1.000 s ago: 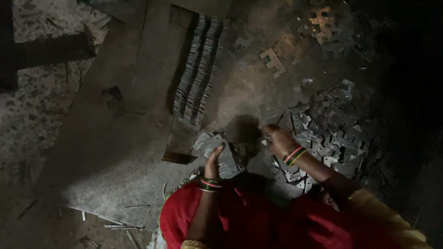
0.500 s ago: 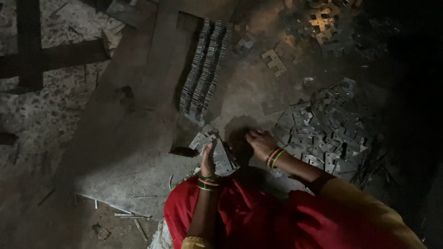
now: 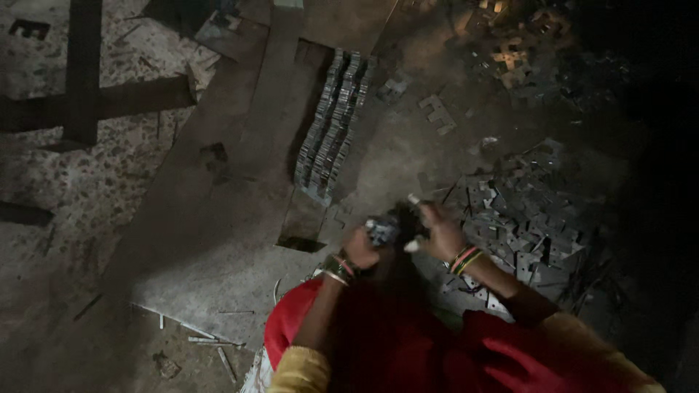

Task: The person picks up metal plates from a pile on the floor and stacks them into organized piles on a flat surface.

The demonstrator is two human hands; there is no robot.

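Gripping a small stack of metal pieces [image 3: 381, 230], the left hand [image 3: 362, 247] is closed around it just below the long row of stacked pieces [image 3: 333, 125] on the floor [image 3: 87, 189]. Half a second ago that hand lay lower by the red cloth [image 3: 378, 342]; it has since lifted the stack. The right hand [image 3: 437, 231] has come in from the loose heap of pieces [image 3: 531, 218], fingers half curled beside the stack; whether it holds anything I cannot tell.

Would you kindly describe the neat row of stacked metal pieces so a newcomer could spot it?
Start at the long grey metal sheet lying on the floor. The row of stacked metal pieces stands on edge beyond the left hand. Unlike the loose pile to the right, it is tightly packed.
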